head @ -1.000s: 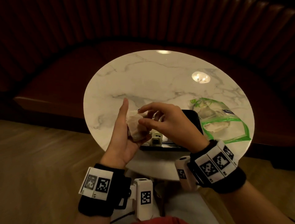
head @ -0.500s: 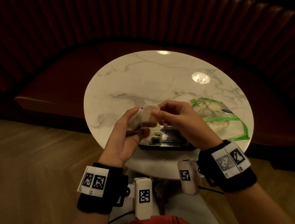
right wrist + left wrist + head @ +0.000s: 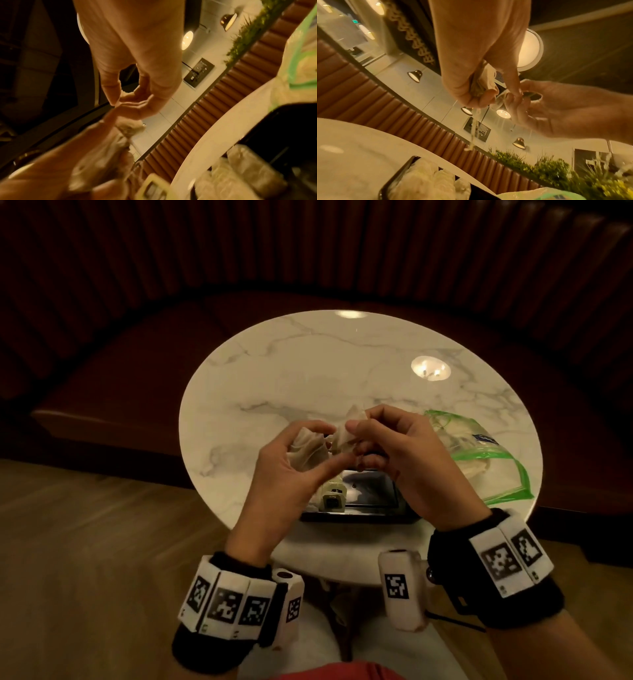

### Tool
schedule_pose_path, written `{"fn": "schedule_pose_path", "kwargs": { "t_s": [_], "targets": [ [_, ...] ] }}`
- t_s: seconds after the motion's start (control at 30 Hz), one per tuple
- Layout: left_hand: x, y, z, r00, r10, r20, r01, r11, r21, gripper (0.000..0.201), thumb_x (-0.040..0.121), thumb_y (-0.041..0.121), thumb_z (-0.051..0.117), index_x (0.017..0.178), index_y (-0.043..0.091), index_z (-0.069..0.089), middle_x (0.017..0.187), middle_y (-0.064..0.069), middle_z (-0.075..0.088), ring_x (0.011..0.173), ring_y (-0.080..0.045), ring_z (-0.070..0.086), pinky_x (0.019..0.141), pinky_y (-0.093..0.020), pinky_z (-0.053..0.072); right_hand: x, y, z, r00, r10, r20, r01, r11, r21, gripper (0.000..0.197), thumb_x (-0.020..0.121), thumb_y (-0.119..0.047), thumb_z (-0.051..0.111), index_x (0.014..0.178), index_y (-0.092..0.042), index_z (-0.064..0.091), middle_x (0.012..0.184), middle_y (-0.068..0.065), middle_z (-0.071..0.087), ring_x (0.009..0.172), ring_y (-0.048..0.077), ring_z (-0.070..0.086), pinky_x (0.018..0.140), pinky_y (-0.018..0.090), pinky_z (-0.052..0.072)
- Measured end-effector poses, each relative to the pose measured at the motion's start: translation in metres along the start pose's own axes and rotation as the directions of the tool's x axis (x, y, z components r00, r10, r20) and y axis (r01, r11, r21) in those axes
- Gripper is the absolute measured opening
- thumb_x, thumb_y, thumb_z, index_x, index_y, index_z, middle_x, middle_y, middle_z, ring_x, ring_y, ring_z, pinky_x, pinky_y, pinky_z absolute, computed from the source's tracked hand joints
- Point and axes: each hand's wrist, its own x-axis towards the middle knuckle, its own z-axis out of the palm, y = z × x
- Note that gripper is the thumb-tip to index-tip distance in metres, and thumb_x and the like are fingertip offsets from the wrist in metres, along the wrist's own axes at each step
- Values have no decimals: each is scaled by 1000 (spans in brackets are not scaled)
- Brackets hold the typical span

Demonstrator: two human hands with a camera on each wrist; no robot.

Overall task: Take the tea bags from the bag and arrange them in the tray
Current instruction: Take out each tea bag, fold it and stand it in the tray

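Progress: partway | left hand [image 3: 291,470] and right hand [image 3: 407,453] each pinch a tea bag [image 3: 346,434] | tray [image 3: 373,501] below grips holds some | bag [image 3: 479,453] right of grips, not yet emptied

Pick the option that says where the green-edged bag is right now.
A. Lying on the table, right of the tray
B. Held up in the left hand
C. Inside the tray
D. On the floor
A: the bag lies flat on the table, right of the tray, while both hands hold tea bags over the tray.
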Motion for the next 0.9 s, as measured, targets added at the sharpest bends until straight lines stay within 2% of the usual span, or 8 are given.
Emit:
{"fn": "schedule_pose_path", "kwargs": {
  "t_s": [0.1, 0.27, 0.33, 0.4, 0.5, 0.57, 0.67, 0.9],
  "targets": [
    [-1, -1, 1, 999, 34, 23, -35, 999, 39, 24, 77, 21, 75, 100, 19, 67, 92, 8, 71, 90, -7, 69, 78, -21, 55, -4, 6, 2, 1000, -11, 23, 12, 999, -38, 9, 88, -14, 65, 80, -13, 66, 74, 2, 63, 71, 17, 55, 66, 31, 46],
    [2, -5, -4, 1000, -4, -15, 4, 1000, 22, 7, 86, 10, 70, 89, 17, 69, 69, 13, 66, 67, -2, 62, 60, -15, 47, -9, 1, -4, 998, -56, -31, 53, 996, -72, 31, 82, -47, 58, 83, -19, 70, 79, -6, 63, 68, 8, 51, 60, 19, 44],
    [2, -4, -7, 996, -82, 32, 82, 997, -4, 6, 86, 9, 70, 88, 15, 70, 65, 6, 64, 61, -7, 58, 51, -17, 43, -8, -5, -12, 989, -140, -36, 131, 974, -184, 34, 82, -48, 57, 97, -20, 69, 87, -6, 64, 68, 4, 54, 62, 19, 45],
    [1, -4, -11, 983, -138, 124, 140, 990, -5, 3, 87, 12, 71, 89, 13, 70, 67, -6, 61, 61, -12, 56, 48, -20, 40, -6, -9, -18, 984, -165, 60, 176, 918, -354, 34, 83, -43, 62, 109, -23, 67, 94, -7, 66, 68, 2, 58, 63, 19, 47],
    [0, -5, -14, 961, -195, 197, 206, 978, -36, 10, 82, 21, 74, 87, 14, 70, 66, -5, 61, 60, -10, 56, 47, -20, 40, -5, -9, -22, 978, -83, 190, 162, 878, -451, 20, 88, -27, 68, 105, -16, 69, 92, 1, 70, 70, 15, 65, 64, 31, 54],
    [0, -5, -14, 948, -242, 206, 266, 959, -95, 7, 78, 26, 72, 83, 22, 72, 67, -1, 61, 60, -9, 57, 47, -20, 40, -4, -6, -23, 983, -82, 162, 137, 921, -366, 14, 90, -16, 66, 99, -6, 70, 81, 6, 69, 62, 12, 60, 60, 25, 51],
    [-2, -5, -11, 934, -278, 224, 319, 931, -178, 5, 78, 23, 76, 80, 26, 74, 69, 3, 60, 60, -7, 54, 48, -19, 39, -6, 1, -19, 994, -64, 83, 78, 983, -165, 12, 89, -7, 63, 97, 1, 67, 81, 15, 67, 69, 19, 63, 63, 21, 53],
    [2, -8, -8, 921, -385, 64, 388, 884, -261, 24, 71, 28, 73, 92, 17, 70, 76, -3, 66, 66, -14, 57, 49, -22, 42, -9, 17, -15, 993, 114, 38, -117, 991, 73, 10, 88, 0, 61, 98, 0, 63, 75, 11, 69, 65, 17, 67, 61, 20, 55]
  ]
}}
